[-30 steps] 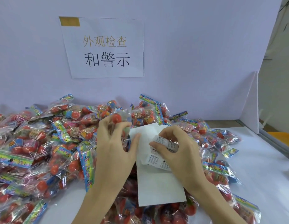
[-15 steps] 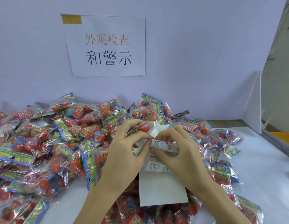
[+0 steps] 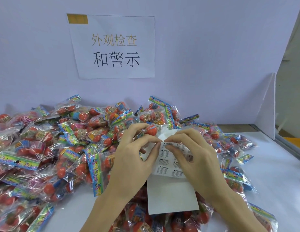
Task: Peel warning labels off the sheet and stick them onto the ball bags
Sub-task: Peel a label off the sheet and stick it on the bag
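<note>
Two Hands at the Label Sheet

Both hands over the near centre of the white table (image 3: 271, 173). Left hand (image 3: 134, 158) with fingers curled round a ball bag (image 3: 150, 129), thumb and forefinger pinched together at the top left corner of the label sheet (image 3: 172, 195). Right hand (image 3: 194, 158) clamped on the same sheet, fingertips (image 3: 169, 142) pressed to the top row of warning labels (image 3: 164, 169) just beside the left thumb. Sheet tilted up off the table, upper part printed with small black "WARNING" blocks, lower part blank white, resting on bags near the viewer. Whether a label is lifted off the backing: cannot be told. Large heap of ball bags (image 3: 62, 148) spread from far left to right, clear film, red and orange balls, rainbow header strips. Paper sign (image 3: 114, 46) with Chinese characters fixed to the pale backboard (image 3: 213, 64) at the far side.
</note>
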The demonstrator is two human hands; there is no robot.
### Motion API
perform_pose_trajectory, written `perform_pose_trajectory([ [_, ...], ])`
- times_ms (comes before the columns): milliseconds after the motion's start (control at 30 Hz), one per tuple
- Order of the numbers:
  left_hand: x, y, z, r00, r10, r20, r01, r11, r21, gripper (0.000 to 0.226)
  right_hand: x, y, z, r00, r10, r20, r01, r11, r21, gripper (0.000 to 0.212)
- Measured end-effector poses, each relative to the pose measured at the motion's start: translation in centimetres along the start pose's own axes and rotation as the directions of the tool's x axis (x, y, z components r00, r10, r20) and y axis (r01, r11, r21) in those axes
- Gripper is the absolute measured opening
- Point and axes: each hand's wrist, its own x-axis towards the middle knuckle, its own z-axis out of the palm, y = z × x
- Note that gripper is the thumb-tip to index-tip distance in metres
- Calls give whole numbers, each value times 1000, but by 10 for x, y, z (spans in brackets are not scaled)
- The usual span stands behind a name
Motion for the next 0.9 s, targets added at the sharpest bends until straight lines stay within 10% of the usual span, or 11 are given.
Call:
perform_pose_trajectory([
  [900,0,-1,1,997,-69,-43,69,998,-6,12,-4,3,0,990,-115,-85,119,992,40,15],
])
